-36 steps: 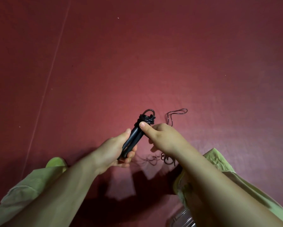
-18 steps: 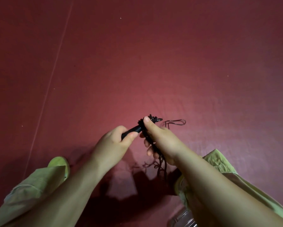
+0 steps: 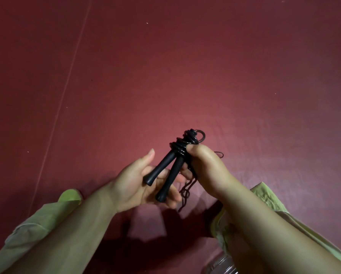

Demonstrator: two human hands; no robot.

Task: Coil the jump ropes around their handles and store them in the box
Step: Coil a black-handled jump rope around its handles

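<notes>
Your right hand (image 3: 203, 171) pinches the coiled top of the jump rope (image 3: 180, 149), thumb pressed on the wraps. Your left hand (image 3: 142, 184) lies open beneath it, the two black handles (image 3: 166, 171) splayed across its fingers. Loose cord (image 3: 186, 192) dangles below the rope onto the red floor (image 3: 185, 66). No writing is legible.

The 2 handles (image 3: 166, 173) are matte black, and the rope (image 3: 182, 146) wound around their tops is glossy black. The floor (image 3: 165, 66) is plain dark red with a thin pale line (image 3: 67, 86) running across it. The sleeves (image 3: 33, 234) are light yellow-green.
</notes>
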